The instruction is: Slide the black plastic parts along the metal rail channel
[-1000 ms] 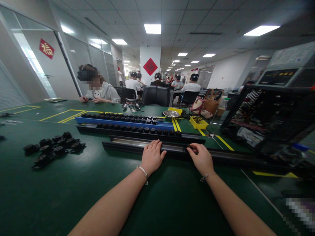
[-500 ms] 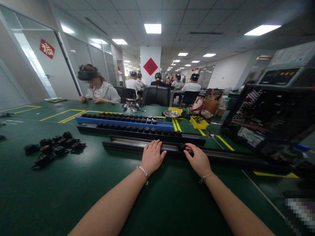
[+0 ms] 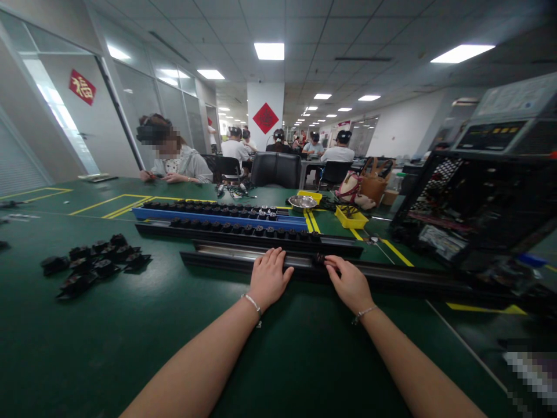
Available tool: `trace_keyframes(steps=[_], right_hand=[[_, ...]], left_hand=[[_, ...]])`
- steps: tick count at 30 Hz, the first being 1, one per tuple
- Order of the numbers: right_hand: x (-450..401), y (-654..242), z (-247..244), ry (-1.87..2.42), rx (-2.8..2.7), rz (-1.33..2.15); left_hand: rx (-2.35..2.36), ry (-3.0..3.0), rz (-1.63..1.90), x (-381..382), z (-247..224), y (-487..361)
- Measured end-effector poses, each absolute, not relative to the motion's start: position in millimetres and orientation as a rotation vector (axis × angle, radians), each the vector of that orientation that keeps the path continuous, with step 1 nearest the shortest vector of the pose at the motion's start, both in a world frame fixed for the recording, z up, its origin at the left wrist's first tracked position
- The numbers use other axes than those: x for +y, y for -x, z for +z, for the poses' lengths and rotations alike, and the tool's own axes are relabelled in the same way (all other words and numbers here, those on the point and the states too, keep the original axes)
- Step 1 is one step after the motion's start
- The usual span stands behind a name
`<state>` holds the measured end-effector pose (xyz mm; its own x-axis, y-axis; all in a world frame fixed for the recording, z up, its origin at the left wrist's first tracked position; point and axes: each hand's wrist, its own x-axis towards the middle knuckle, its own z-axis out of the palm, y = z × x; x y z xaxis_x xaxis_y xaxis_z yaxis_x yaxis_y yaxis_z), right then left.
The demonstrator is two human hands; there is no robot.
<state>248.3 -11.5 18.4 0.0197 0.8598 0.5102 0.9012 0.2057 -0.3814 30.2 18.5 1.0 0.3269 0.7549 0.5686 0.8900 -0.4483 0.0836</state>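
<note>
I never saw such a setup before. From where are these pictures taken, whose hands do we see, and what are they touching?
No robot is here. One camera, worn on a person's head, looks forward and down, so the two bare hands in front are that person's own.

The left hand rests on a long black channel lying on a green table. The right hand's fingertips touch a small dark part in this channel; whether they pinch it or only push it is hard to tell.

Behind lie a second black channel and a blue rail, both carrying rows of black parts. More loose black parts lie at the left.
</note>
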Motion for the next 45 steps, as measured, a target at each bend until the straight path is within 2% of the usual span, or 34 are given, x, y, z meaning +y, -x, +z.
trace_keyframes(steps=[45], right_hand=[[-9.3,-241.4,19.9,1.574,-2.057,-0.095]], left_hand=[[-1.512,2.354,-0.804,15.7,3.7,-31.7]])
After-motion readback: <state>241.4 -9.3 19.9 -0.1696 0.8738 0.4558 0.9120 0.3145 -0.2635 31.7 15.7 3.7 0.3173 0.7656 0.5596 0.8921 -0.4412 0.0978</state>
